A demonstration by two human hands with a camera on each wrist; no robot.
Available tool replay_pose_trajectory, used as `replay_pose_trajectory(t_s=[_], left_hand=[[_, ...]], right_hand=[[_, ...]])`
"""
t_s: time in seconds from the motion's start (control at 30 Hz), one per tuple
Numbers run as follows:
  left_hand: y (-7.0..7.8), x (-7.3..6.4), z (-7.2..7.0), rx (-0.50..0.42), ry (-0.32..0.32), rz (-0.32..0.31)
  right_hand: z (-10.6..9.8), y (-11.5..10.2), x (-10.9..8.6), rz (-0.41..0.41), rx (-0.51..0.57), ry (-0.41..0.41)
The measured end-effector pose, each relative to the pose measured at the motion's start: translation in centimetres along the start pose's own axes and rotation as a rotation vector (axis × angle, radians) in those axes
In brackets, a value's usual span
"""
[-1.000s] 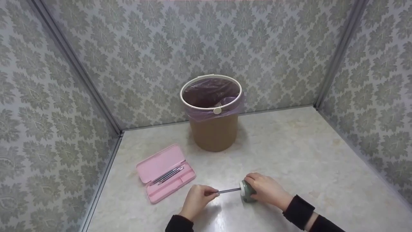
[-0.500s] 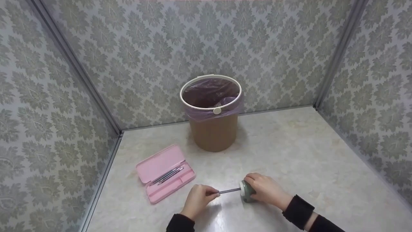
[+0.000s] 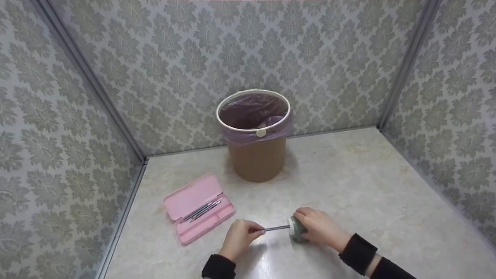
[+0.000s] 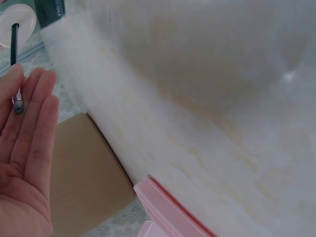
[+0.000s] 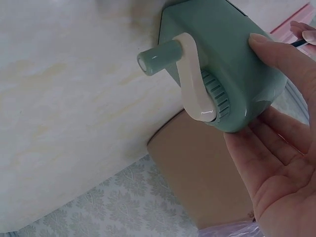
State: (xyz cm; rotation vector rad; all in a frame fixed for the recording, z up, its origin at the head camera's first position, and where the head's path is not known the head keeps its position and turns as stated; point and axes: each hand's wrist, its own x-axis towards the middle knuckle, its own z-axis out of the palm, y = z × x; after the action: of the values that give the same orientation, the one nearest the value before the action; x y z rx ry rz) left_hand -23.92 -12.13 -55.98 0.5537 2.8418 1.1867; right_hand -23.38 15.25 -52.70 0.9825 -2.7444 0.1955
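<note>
Pencils (image 3: 203,210) lie side by side in the pink case (image 3: 193,197), left of the frame's middle at lower height; its lid is turned back toward upper left, and the exact number of pencils I cannot count. One more pencil (image 3: 276,228), dark and slim, is at the lower middle of the frame. The left hand (image 3: 236,238) holds it close to its eraser end, thumb and fingertips clamped together on it. Its other end goes into the hole in the white round front of the green sharpener (image 3: 298,231). Around this body the right hand (image 3: 322,228) is closed, thumb on one side and fingers on the other; in the right wrist view the white crank (image 5: 191,81) stands apart from these fingers. In the upper middle stands a brown bin (image 3: 257,162), upright, with a purple bag (image 3: 254,138) folded over its rim. Inside, the bag is crumpled; what lies at the bottom I cannot tell.
</note>
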Motion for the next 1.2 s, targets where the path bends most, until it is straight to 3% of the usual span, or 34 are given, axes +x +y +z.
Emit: replay_pose_trajectory(t_s=[0.5, 0.8, 1.03, 1.2], left_hand=[[-0.01, -0.02, 0.42, 0.024, 0.009, 0.043], [0.05, 0.32, 0.51, -0.005, -0.007, 0.006], [0.09, 0.41, 0.33, 0.005, 0.011, 0.047], [0.02, 0.63, 0.31, 0.007, -0.013, 0.031]], right_hand=[[0.28, -0.28, 0.23, -0.007, -0.051, -0.001], [0.26, -0.19, 0.49, 0.022, -0.017, -0.03], [0.26, -0.2, 0.65, 0.06, 0.007, -0.078], [0.15, -0.25, 0.65, 0.057, 0.009, -0.077]])
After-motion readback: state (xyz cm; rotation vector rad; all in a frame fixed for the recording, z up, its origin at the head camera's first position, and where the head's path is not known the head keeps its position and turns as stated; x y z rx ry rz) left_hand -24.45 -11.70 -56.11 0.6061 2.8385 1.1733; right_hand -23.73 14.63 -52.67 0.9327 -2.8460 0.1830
